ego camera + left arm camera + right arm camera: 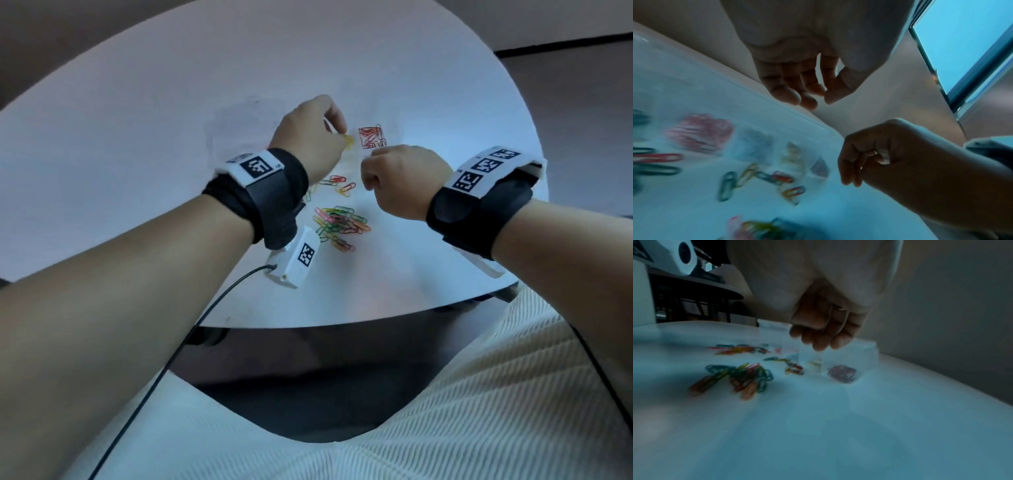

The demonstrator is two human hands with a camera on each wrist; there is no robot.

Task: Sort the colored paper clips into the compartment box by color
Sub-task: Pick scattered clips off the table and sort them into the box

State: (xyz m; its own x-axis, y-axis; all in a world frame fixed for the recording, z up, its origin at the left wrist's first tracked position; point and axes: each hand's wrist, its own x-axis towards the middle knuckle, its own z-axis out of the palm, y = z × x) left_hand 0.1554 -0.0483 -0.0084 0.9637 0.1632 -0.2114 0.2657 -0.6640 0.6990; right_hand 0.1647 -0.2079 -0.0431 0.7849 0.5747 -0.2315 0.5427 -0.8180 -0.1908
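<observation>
A clear compartment box [869, 350] stands on the white table [137, 137]. One cell holds red clips [371, 137] [841, 371], and the cell beside it holds yellow ones [347, 139] [815, 364]. My left hand [340, 135] [819, 97] hovers over the yellow cell with loosely curled fingers, and no clip shows between them. My right hand [368, 161] [818, 340] is curled just in front of the red cell, thumb against forefinger [865, 155]. I see no clip in it. A mixed pile of loose clips [342, 224] [740, 378] lies nearer to me.
A few stray clips [339, 183] [777, 178] lie between the pile and the box. The table's front edge [342, 323] is close to my lap. A black cable [205, 308] trails off the table from my left wrist. A dark second table [694, 282] stands further off.
</observation>
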